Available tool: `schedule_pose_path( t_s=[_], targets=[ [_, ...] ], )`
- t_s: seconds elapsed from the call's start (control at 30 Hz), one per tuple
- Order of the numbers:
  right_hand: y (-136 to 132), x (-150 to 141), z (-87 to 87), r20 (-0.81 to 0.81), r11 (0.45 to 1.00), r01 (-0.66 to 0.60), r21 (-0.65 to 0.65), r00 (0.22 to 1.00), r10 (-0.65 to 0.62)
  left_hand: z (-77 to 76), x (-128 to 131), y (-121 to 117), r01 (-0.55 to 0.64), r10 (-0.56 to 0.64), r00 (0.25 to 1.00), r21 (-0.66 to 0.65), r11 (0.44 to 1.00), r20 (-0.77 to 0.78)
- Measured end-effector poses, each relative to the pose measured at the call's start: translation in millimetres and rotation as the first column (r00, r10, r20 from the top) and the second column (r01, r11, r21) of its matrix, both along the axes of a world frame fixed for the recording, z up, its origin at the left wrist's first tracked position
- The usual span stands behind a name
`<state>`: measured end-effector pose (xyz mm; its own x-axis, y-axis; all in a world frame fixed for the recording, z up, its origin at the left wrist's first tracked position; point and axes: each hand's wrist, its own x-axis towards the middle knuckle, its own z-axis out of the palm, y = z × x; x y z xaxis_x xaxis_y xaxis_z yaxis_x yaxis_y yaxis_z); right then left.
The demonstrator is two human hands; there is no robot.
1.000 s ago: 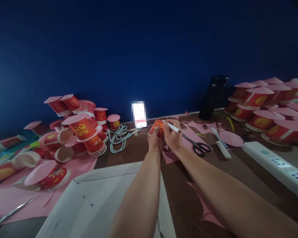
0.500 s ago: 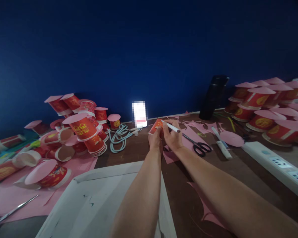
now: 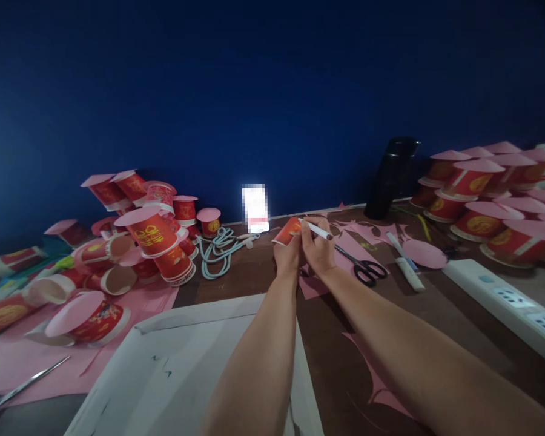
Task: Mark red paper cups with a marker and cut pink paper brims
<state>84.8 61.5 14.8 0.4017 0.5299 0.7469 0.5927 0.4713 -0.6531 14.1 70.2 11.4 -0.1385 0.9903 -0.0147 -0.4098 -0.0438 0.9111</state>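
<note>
My left hand [image 3: 289, 254] is closed around a red paper cup [image 3: 285, 232], held tilted above the table in the middle of the view. Between the fingers of my right hand [image 3: 317, 247] is a white marker [image 3: 317, 229], its tip at the cup's upper right end. The two hands are side by side. Just right of them, black-handled scissors [image 3: 367, 270] lie over pink paper [image 3: 352, 251]. A white glue-like tube [image 3: 409, 274] and a pink paper disc [image 3: 423, 254] are farther right.
Red cups with pink discs are piled at left [image 3: 152, 233] and stacked at right [image 3: 476, 221]. A coiled cable [image 3: 218, 254], a bright phone screen [image 3: 255, 206], a black bottle [image 3: 393, 178] and a power strip [image 3: 504, 303] stand around. A white board [image 3: 186, 369] lies in front.
The cup has turned a little in my left hand, so less of its gold print shows. The marker and right hand have shifted slightly to the right.
</note>
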Motion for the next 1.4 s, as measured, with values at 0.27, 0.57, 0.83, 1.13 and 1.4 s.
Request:
schedule_pose_path(
  t_s=[0.27, 0.57, 0.83, 1.13, 1.4],
  targets=[
    [2.1, 1.3, 0.2, -0.022, 1.0, 0.001, 0.019, 1.0, 0.0, 7.5, 0.2, -5.6, -0.008, 0.008, 0.999, -0.015, 1.0, -0.032],
    [1.4, 1.3, 2.2, -0.012, 0.998, 0.042, 0.042, 0.999, -0.041, 5.2, 0.0, -3.4, -0.026, 0.029, 0.999, -0.086, 0.996, 0.033],
    [1.5, 1.2, -2.8, -0.013, 1.0, -0.024, -0.004, 1.0, 0.024, 2.5, 3.0, 0.7, 0.008, 0.037, 0.935, -0.124, 0.992, 0.352],
    [0.0, -0.9, -3.2, 0.026, 0.998, -0.055, -0.03, 0.998, 0.056, 2.1, 2.9, 2.4, 0.017, 0.047, 0.903, -0.145, 0.989, 0.426],
    [-1.6, -2.4, -1.6, 0.032, 0.999, -0.047, -0.018, 0.998, 0.047, 6.0, 0.7, 1.3, 0.037, 0.05, 0.88, -0.171, 0.985, 0.473]
  ],
)
